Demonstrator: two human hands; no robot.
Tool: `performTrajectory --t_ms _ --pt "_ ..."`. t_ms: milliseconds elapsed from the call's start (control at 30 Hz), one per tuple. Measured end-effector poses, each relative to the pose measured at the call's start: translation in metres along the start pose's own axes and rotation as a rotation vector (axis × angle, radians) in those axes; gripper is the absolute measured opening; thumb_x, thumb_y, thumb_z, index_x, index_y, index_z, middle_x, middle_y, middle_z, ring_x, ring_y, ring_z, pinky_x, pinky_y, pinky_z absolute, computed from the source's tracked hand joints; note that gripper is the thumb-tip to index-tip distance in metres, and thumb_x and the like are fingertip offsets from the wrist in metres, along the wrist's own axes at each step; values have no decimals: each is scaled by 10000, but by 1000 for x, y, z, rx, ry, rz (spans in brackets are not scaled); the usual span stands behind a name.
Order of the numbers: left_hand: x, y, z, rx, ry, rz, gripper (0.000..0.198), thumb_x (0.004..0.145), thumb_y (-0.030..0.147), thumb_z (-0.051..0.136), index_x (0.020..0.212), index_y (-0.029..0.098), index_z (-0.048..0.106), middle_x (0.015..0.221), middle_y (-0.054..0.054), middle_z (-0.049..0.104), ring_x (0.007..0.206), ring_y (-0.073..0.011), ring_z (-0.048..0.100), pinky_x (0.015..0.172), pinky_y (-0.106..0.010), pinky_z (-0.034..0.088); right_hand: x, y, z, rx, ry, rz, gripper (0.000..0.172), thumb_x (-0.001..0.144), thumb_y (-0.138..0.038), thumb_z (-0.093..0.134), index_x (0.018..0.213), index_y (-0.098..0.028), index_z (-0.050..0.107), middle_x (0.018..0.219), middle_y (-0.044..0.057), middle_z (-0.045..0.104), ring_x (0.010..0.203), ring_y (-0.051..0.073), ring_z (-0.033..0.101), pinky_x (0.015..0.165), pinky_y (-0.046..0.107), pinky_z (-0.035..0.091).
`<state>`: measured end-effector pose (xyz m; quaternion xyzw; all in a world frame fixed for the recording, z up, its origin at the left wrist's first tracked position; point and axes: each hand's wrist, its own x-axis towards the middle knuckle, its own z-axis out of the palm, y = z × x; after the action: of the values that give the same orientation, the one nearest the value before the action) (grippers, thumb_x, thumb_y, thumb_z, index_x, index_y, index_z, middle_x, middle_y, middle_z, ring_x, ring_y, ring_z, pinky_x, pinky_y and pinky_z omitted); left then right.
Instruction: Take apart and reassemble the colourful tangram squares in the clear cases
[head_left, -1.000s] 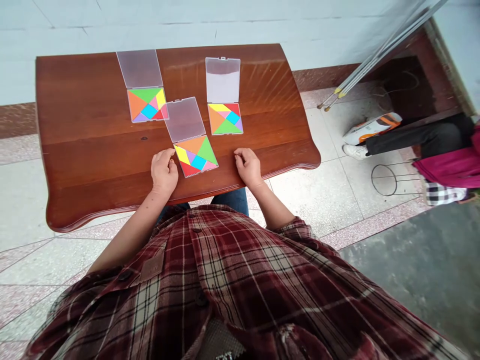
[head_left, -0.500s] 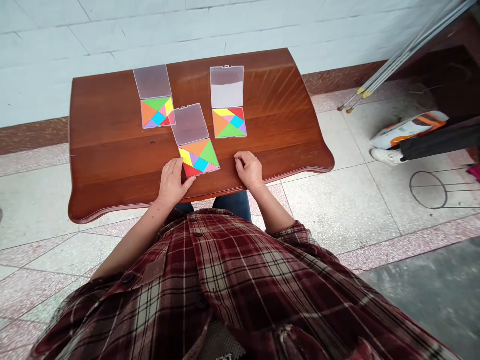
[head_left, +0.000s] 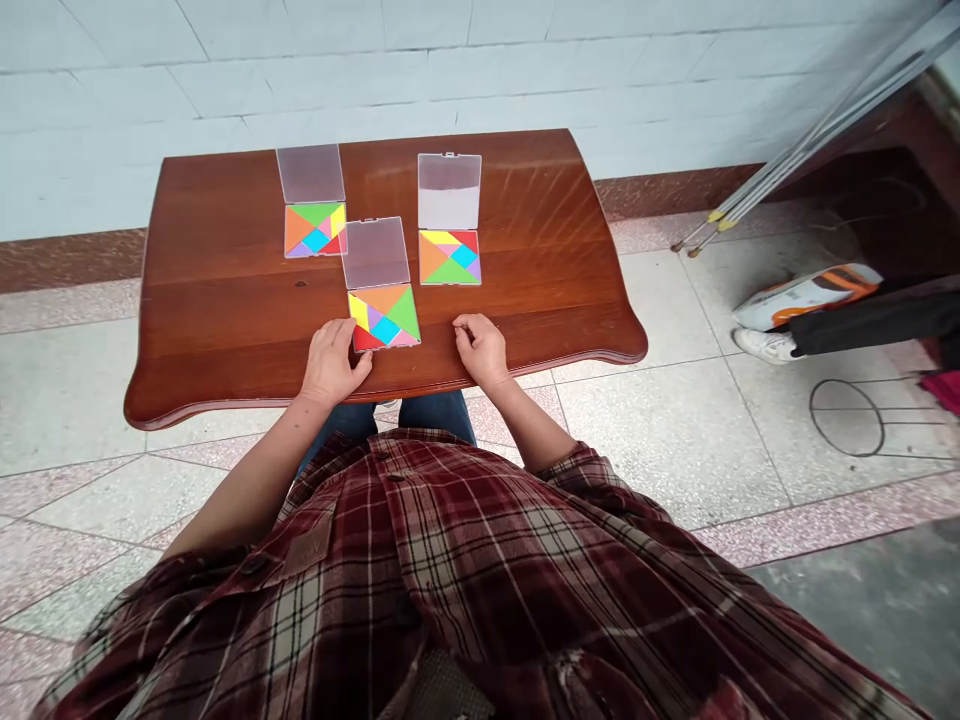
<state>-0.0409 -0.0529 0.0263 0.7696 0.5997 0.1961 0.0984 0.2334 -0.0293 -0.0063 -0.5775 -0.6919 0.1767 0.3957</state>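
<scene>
Three flat tangram cases lie on the brown wooden table, each with its clear lid folded back and its coloured pieces forming a full rectangle. My left hand [head_left: 330, 362] is at the lower left corner of the nearest tangram case [head_left: 385, 318], fingers along its left edge and thumb at its front edge. Just right of that case, my right hand [head_left: 481, 350] rests on the table with fingers curled in and nothing visible in them. Farther back are the left tangram case [head_left: 315, 230] and the right tangram case [head_left: 450, 258].
The wooden table [head_left: 225, 320] stands against a pale wall [head_left: 375, 90]. Crutches [head_left: 739, 205] lean at the right. On the floor there are a white and orange bag [head_left: 806, 295], another person's shoe [head_left: 766, 346] and a wire frame [head_left: 847, 418].
The camera view has shifted and turned slightly. Both hands keep about the same places relative to the nearest case, and the pieces look unchanged.
</scene>
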Motion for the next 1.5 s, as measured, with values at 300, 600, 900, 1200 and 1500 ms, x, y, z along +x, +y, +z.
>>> performTrajectory --t_ms 300,600,900,1200,1500 --pt "-1 0 3 50 113 -100 568 826 446 497 1269 90 521 1212 -203 617 1190 -363 545 1084 -538 380 6 9 4 91 54 16 170 830 -243 448 859 -218 614 839 55 670 808 207 626 814 343 508" --pt "5 -2 7 74 178 -120 527 824 412 472 1246 103 539 1150 -206 628 1197 -379 523 1119 -600 288 18 13 10 131 112 68 148 809 -219 478 836 -212 624 861 45 669 779 175 605 835 325 513" --pt "10 2 6 131 157 -143 535 816 381 465 1229 54 558 1117 -228 644 1163 -387 549 1113 -587 304 25 14 11 154 118 113 144 788 -221 482 815 -195 621 829 39 659 758 162 588 831 315 504" --pt "4 0 8 39 128 -167 500 828 369 487 1237 86 543 1192 -219 625 1198 -375 536 1110 -570 319 16 21 10 192 144 104 188 817 -324 495 842 -196 630 873 57 682 742 166 604 813 336 524" --pt "-8 -6 6 -158 186 -182 384 844 351 471 1161 144 538 1104 -154 657 1066 -305 590 1043 -516 408 1 11 0 116 112 84 253 842 -439 530 824 -217 649 834 58 688 773 194 625 779 373 528"
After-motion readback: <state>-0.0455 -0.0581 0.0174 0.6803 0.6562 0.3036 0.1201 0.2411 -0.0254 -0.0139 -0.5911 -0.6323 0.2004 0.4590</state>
